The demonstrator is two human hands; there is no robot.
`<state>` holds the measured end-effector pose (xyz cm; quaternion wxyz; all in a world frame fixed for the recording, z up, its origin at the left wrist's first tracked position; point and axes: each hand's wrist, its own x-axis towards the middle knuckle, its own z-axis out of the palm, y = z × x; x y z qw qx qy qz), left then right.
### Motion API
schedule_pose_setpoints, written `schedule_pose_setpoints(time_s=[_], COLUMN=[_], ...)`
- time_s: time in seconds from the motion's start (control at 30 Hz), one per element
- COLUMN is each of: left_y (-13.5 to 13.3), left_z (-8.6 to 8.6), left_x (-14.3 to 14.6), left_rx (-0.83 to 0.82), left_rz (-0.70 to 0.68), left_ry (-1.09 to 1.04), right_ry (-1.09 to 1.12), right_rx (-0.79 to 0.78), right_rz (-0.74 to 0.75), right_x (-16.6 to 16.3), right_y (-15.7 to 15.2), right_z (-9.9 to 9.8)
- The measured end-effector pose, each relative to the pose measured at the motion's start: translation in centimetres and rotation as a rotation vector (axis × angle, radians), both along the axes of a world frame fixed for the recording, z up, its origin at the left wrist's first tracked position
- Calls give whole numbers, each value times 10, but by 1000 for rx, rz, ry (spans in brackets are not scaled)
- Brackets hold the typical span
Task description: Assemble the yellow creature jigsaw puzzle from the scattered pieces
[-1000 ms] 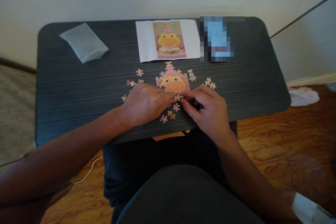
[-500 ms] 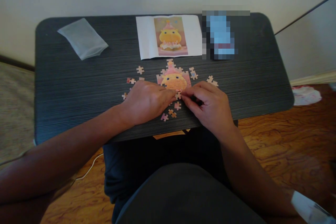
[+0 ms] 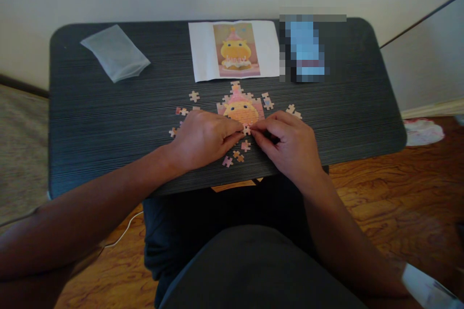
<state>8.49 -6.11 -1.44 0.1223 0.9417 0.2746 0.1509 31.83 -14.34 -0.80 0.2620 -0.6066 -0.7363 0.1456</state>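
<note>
A partly assembled jigsaw puzzle [image 3: 241,108] with a yellow character in a pink hat lies in front of me. At its lower edge is a small pale puzzle piece [image 3: 246,130], between the fingertips of both hands. My left hand [image 3: 203,137] comes from the left, thumb and index finger closed at the piece's left side and covering part of the puzzle's lower left. On the other side, my right hand [image 3: 292,142] pinches the piece's right edge with thumb and index finger. Just below lie a loose pink piece [image 3: 245,146], an orange-brown piece [image 3: 238,156] and a purplish piece [image 3: 227,161].
Behind the puzzle lies a printed reference picture [image 3: 235,50] on white paper. A translucent bag [image 3: 116,55] is at the back left, a pixelated blue object [image 3: 306,50] at the back right. More loose pieces flank the puzzle on the dark table [image 3: 362,106].
My left thumb and index finger have shifted slightly at the piece, with a little more gap showing between them. The right hand has hardly moved, and the loose pieces stay put.
</note>
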Motion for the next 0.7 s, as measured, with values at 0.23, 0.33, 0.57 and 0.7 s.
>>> schedule_pose_setpoints(time_s=[0.23, 0.33, 0.57, 0.7], left_y=[0, 0, 0, 0], left_z=[3, 4, 8, 7], left_x=[1, 1, 1, 1], left_rx=[-49, -73, -92, -75], left_rz=[-10, -6, -2, 5], left_ry=[-37, -36, -35, -16], right_ry=[36, 64, 121, 106], right_rx=[1, -3, -39, -12], right_rz=[-22, -21, -38, 5], right_x=[-4, -2, 8, 11], right_y=[1, 0, -2, 0], right_z=[2, 3, 5, 3])
